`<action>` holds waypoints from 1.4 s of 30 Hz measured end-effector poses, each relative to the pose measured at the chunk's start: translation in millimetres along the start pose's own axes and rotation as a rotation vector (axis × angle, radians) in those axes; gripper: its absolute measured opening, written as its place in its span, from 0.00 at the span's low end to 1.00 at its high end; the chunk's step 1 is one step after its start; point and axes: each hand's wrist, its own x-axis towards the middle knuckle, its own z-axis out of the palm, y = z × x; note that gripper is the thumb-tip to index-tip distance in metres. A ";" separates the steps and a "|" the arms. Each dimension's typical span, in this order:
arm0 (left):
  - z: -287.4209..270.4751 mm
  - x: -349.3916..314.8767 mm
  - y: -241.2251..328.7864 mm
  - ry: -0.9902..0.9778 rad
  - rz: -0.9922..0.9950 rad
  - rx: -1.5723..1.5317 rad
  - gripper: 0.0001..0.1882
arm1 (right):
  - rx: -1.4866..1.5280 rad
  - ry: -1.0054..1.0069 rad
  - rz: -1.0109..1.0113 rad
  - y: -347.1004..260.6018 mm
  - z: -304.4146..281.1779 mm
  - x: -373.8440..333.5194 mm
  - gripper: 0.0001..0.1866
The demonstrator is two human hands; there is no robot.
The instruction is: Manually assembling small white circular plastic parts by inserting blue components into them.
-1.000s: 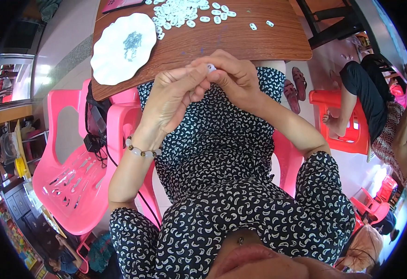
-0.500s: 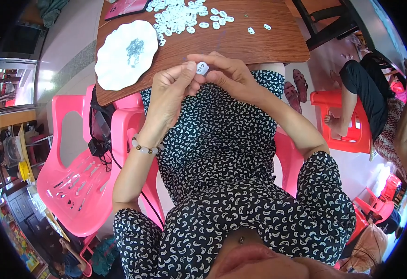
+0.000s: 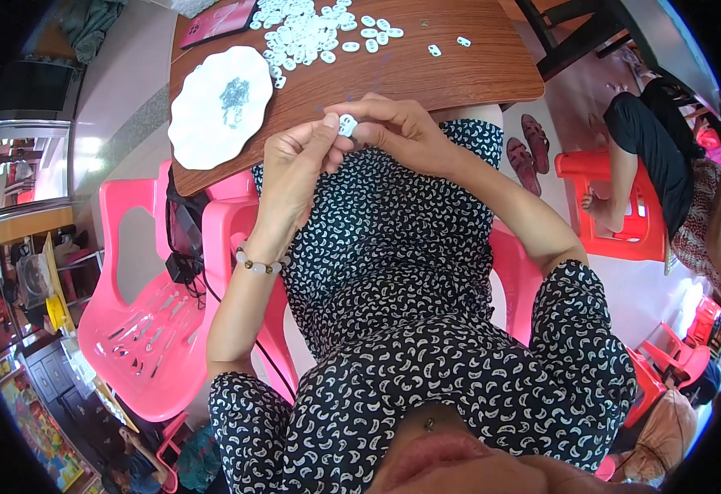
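Note:
A small white oval plastic piece with two dark holes [image 3: 346, 125] is held up just off the near edge of the brown wooden table [image 3: 451, 78]. My left hand [image 3: 301, 154] pinches it between thumb and fingers from the left. From the right, the thumb and forefinger of my right hand [image 3: 402, 132] close on its other side. Left of my hands lies a white scalloped plate [image 3: 196, 115], with a cluster of tiny grey metal bits [image 3: 234, 99] on it. A heap of similar white oval pieces [image 3: 303, 37] spreads over the far part of the table.
Two loose white pieces [image 3: 434, 50] lie apart at the far right. A pink flat case [image 3: 216, 25] sits behind the plate. To my left stands a pink plastic chair [image 3: 142, 346] with a black bag [image 3: 184, 226]. Another person sits by a red stool [image 3: 616, 206] at right.
Both hands have shifted slightly left with the white piece, which has turned a little between the fingers. The whole view has also moved slightly.

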 end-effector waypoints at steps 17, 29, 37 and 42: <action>-15.1 37.6 4.8 0.030 0.111 0.253 0.18 | -0.125 0.347 0.036 -17.4 -21.9 22.9 0.13; -21.1 50.2 -7.5 0.062 0.185 0.344 0.17 | -1.019 0.730 -0.303 -59.9 -210.4 190.1 0.14; -11.3 55.4 -3.8 -0.010 0.195 0.340 0.17 | -1.110 0.813 -0.390 -64.1 -193.6 163.8 0.14; -32.3 50.6 -13.3 0.035 0.199 0.350 0.17 | -0.843 0.277 -0.161 -19.7 -113.0 144.8 0.15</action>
